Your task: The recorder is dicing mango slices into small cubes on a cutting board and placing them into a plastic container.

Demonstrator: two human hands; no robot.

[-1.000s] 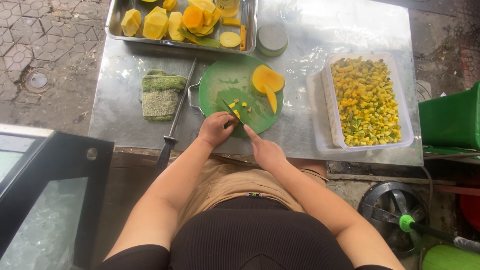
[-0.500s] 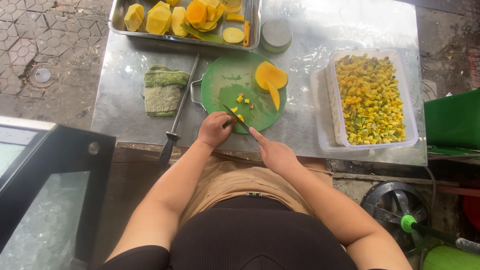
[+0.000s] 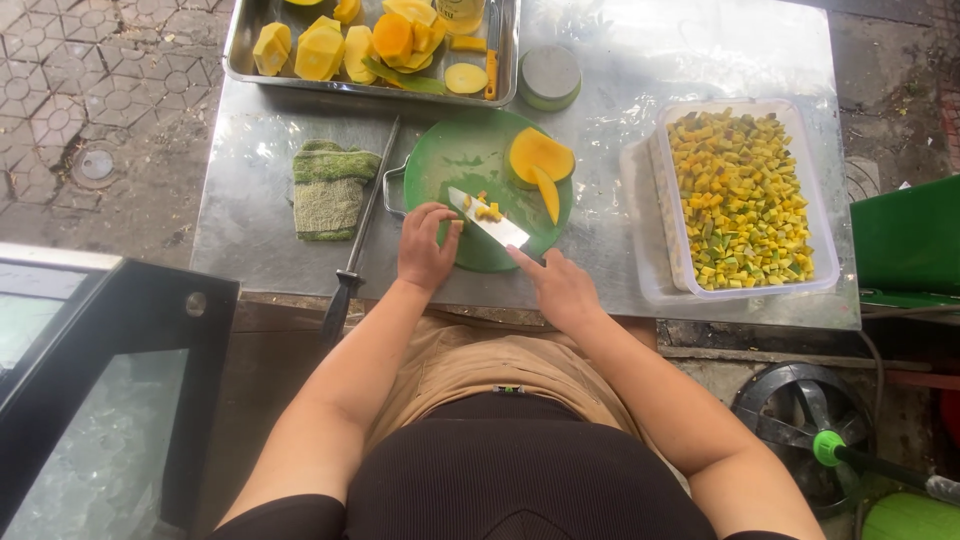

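**Cubes on the blade**

Right hand point(image 3: 560, 288), wrist bent, fingers closed around the knife point(image 3: 488, 218), blade flat, pointing 10 o'clock over the green board point(image 3: 455, 165). Left hand point(image 3: 425, 245) half-curled, fingertips touching the blade's cubes point(image 3: 487, 210).

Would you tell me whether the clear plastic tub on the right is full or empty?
Nearly full. The clear plastic tub holds yellow and green fruit cubes heaped close to its rim, with no lid on it.

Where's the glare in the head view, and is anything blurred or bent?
Head view: daylight glares off the steel table top right and the flat knife blade in the right hand; the left hand stays sharp; wide-angle bends the table edges; no visible motion blur.
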